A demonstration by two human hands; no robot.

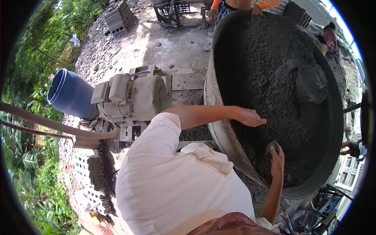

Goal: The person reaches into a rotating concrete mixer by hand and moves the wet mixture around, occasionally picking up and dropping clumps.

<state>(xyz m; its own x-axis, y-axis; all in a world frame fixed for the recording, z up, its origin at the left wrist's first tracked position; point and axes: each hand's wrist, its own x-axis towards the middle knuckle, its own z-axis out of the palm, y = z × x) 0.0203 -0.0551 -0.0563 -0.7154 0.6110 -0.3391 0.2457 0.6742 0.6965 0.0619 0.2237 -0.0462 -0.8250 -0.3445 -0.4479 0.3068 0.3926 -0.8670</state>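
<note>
A large round metal mixing drum (214, 113) fills the right side, holding dark grey, crumbly wet concrete mix (270, 74). My left hand (252, 117) reaches over its near rim, above the mix, with the fingers curled together. Whether anything is inside them is hidden. Lower down and nearer to me, my right hand (277, 156) hangs inside the drum, closed around a grey rounded lump (270, 147). A broad mixing blade (311, 82), coated in grey mix, rises out of the concrete at the right.
Left of the drum stands a dusty motor (147, 96), with a blue barrel (74, 94) beyond it. A ribbed hose (58, 125) crosses the left. Another person's hand (257, 11) rests on the drum's far rim. Hollow blocks (90, 168) are stacked at lower left.
</note>
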